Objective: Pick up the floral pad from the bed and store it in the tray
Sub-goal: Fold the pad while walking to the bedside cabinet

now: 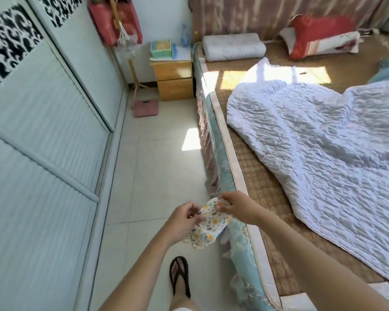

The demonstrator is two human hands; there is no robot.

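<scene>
White floral pad (208,223) — lower centre of frame, held above floor (153,167) just beside bed (252,180) edge. Left hand (182,223) fingers pinch left edge; right hand (238,206) fingers pinch top end.

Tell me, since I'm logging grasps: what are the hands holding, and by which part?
Both hold the floral pad: the left hand pinches its left edge, the right hand its upper end, beside the bed.
</scene>
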